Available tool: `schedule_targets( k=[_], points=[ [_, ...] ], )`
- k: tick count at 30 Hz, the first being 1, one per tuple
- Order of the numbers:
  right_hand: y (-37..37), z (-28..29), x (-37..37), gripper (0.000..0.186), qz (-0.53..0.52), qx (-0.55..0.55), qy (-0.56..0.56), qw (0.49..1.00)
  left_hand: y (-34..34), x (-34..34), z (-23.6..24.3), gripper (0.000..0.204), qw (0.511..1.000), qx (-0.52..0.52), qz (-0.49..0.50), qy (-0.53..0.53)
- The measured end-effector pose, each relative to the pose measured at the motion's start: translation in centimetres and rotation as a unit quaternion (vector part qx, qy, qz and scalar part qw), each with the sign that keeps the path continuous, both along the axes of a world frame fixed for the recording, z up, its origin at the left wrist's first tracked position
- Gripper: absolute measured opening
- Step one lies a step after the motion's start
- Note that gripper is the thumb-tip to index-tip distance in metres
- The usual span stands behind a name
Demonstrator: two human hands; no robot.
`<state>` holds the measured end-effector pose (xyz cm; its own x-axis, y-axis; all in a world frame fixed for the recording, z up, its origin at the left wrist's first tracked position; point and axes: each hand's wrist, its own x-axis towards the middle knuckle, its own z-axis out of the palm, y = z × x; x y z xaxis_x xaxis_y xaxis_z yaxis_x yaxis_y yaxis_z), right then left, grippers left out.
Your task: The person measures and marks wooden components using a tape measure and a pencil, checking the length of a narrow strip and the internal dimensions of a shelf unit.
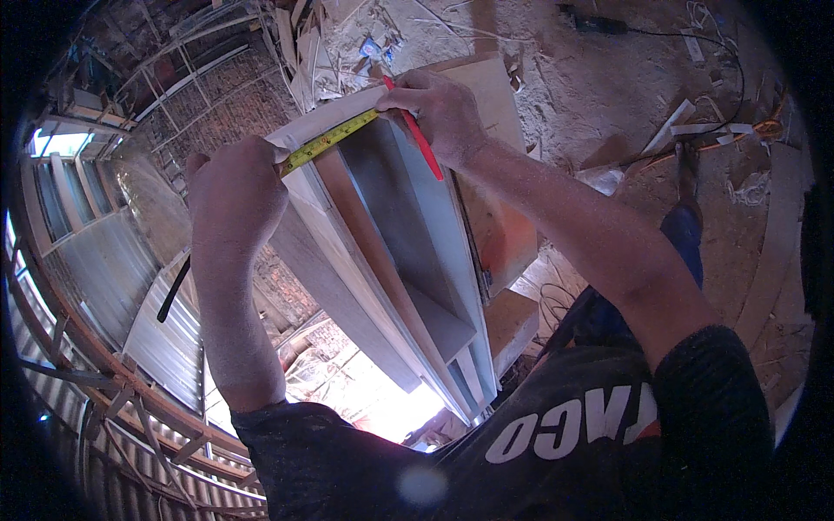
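A yellow tape measure [330, 143] is stretched between my two hands, along the top edge of a long, open wooden cabinet frame [356, 221]. My left hand [236, 182] is closed on the tape at its left part; the fingers hide whatever else is in the grip. A black strap [175, 291] sticks out beside my left forearm. My right hand [439, 113] grips a red carpenter's pencil [421, 143], its shaft slanting down to the right. The fingers of that hand also meet the tape's right end at the frame's corner.
An orange-brown wooden panel [495, 221] stands against the frame's right side. Wood scraps [673, 126] and a cable [738, 78] lie on the dusty floor at the right, with a dark power tool [595, 22] at the back. Corrugated metal sheets [174, 334] stand left.
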<state>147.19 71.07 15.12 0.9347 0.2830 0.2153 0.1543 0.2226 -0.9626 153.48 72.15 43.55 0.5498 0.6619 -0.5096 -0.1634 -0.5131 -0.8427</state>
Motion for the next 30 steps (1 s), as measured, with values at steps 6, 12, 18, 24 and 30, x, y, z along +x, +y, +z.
schedule_targets(
  k=[6,12,18,24,30],
  points=[
    [0.17,-0.22,0.1,0.014,-0.004,0.004,-0.001,1.0,0.68,-0.33,0.11,0.03,1.0,-0.008,-0.02,-0.002],
    [0.23,-0.12,0.08,0.014,0.007,0.003,0.006,1.0,0.32,-0.6,0.06,0.022,0.998,-0.029,-0.043,-0.039],
    [0.19,-0.32,-0.01,0.013,0.007,0.009,0.003,1.0,0.55,-0.55,-0.03,0.019,0.998,-0.028,-0.046,-0.027],
    [0.02,-0.27,-0.1,0.012,0.008,0.004,-0.002,1.0,0.51,-0.86,-0.07,0.018,0.997,-0.038,-0.052,-0.029],
    [-0.09,-0.48,0.59,0.012,0.002,-0.009,-0.008,1.0,0.78,-0.47,-0.17,0.018,0.997,-0.04,-0.058,-0.036]
  ],
)
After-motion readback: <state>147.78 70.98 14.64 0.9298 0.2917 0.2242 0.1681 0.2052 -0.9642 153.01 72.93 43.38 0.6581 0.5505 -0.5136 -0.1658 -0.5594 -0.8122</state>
